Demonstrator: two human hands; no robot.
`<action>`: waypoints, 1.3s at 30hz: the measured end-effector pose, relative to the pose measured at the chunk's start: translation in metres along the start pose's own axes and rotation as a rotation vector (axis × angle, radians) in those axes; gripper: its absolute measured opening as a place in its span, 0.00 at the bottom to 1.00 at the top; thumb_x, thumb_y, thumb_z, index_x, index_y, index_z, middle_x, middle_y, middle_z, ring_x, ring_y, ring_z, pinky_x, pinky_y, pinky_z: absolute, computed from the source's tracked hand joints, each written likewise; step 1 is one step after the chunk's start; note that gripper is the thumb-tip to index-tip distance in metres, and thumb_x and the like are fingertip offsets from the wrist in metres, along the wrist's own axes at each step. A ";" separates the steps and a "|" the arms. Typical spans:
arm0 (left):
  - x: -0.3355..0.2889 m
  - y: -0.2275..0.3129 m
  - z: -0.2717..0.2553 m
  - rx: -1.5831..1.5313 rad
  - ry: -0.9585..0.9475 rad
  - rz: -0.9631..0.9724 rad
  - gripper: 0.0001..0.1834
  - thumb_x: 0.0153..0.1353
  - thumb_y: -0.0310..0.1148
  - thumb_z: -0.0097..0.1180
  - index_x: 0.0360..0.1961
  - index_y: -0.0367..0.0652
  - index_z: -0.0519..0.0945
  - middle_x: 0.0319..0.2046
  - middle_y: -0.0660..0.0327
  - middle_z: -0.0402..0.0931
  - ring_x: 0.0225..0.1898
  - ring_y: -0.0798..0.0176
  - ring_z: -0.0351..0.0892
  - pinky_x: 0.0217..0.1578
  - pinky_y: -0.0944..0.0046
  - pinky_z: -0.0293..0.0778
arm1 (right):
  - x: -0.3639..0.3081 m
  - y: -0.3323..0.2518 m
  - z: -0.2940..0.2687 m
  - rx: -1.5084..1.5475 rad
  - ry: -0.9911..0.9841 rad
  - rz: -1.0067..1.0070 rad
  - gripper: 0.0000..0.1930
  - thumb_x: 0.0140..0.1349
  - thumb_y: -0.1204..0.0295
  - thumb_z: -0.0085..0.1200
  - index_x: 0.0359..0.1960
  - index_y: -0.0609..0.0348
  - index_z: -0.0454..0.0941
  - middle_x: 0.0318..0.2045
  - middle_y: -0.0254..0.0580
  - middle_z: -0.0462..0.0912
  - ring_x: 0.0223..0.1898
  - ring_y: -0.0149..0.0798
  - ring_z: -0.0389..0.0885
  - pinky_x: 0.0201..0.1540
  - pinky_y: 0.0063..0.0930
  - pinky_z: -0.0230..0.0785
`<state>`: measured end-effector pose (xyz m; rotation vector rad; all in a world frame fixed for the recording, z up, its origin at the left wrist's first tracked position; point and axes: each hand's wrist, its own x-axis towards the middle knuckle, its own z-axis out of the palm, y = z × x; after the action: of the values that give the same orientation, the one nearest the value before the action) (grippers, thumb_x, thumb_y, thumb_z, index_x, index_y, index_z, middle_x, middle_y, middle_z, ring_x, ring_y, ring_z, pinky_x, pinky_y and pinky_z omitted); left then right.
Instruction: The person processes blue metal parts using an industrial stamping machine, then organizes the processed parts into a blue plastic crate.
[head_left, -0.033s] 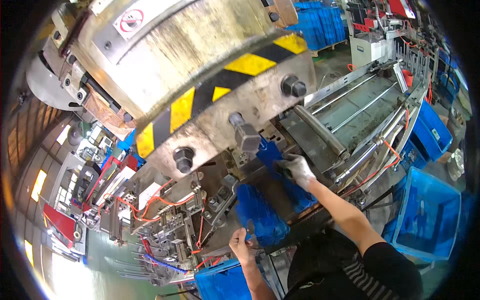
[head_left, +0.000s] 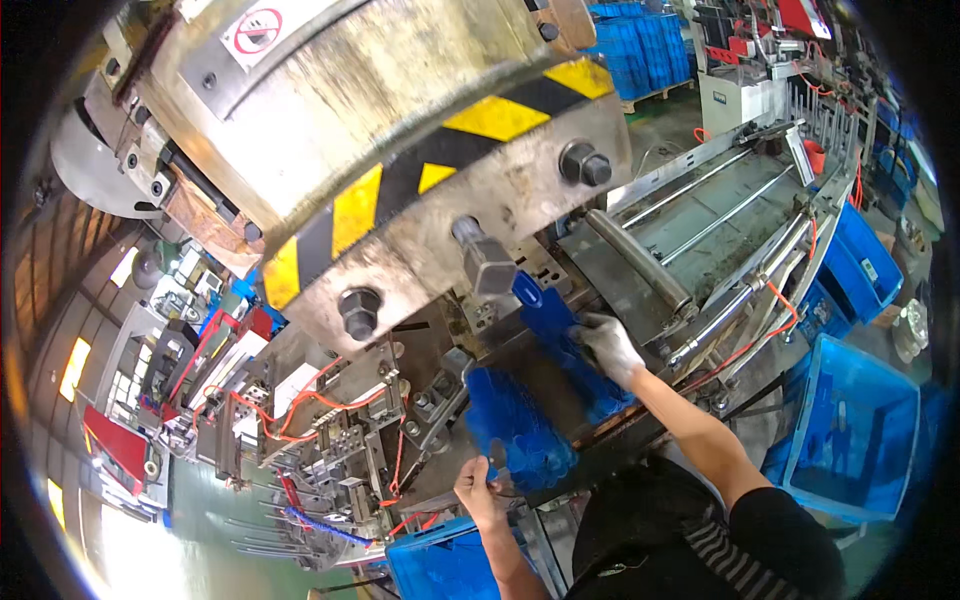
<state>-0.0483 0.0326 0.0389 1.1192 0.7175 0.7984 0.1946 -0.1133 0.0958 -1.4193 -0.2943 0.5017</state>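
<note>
My right hand (head_left: pixel 612 348), in a pale glove, is closed at the edge of a blue flat piece (head_left: pixel 545 308). This long piece has an oval outline at its far end, close under the press head. My left hand (head_left: pixel 480 490) is closed in a pinch by the near side of a heap of blue pieces (head_left: pixel 515 430). A small greyish piece (head_left: pixel 500 457) shows at its fingertips; its kind is unclear. More blue pieces (head_left: pixel 605 395) lie just below my right hand, overlapping so that their single shapes are hard to make out.
The big press head (head_left: pixel 400 190), with yellow-black stripes and protruding bolts, hangs over the work area. A roller frame (head_left: pixel 690 230) stands at right. Blue bins (head_left: pixel 850 430) stand at lower right, another blue bin (head_left: pixel 445 565) below my left hand. Orange hoses (head_left: pixel 290 410) run at left.
My right hand has shifted slightly right and down, and more of the blue piece's oval end shows. My left hand has barely moved.
</note>
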 end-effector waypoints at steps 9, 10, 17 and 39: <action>-0.003 -0.010 0.034 -0.119 -0.053 -0.018 0.07 0.56 0.29 0.53 0.23 0.41 0.73 0.18 0.68 0.67 0.14 0.78 0.59 0.13 0.78 0.53 | -0.059 0.033 -0.052 -1.078 0.143 0.030 0.24 0.59 0.53 0.43 0.48 0.58 0.65 0.27 0.62 0.77 0.32 0.52 0.78 0.35 0.39 0.69; -0.006 -0.011 0.035 -0.118 -0.044 -0.014 0.07 0.56 0.29 0.53 0.23 0.41 0.73 0.18 0.68 0.67 0.14 0.78 0.59 0.13 0.78 0.53 | -0.067 0.024 -0.046 -1.076 0.134 0.026 0.24 0.59 0.53 0.43 0.48 0.58 0.65 0.27 0.62 0.77 0.32 0.52 0.78 0.35 0.39 0.69; -0.022 -0.019 0.086 0.044 -0.074 0.140 0.07 0.57 0.31 0.52 0.25 0.40 0.75 0.22 0.67 0.72 0.19 0.78 0.64 0.18 0.76 0.62 | -0.075 0.049 0.026 0.122 -0.300 0.137 0.16 0.58 0.71 0.48 0.47 0.64 0.68 0.31 0.37 0.77 0.32 0.23 0.69 0.36 0.21 0.66; 0.036 -0.060 -0.001 0.792 0.051 0.328 0.14 0.41 0.30 0.65 0.27 0.37 0.73 0.20 0.61 0.72 0.21 0.67 0.69 0.26 0.67 0.67 | 0.092 0.041 0.054 -0.209 -0.003 0.200 0.07 0.53 0.73 0.48 0.30 0.59 0.79 0.30 0.44 0.80 0.33 0.39 0.79 0.30 0.28 0.68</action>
<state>-0.0191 0.0500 -0.0223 1.9726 0.9404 0.8370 0.2414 -0.0182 0.0533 -1.6615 -0.2118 0.6511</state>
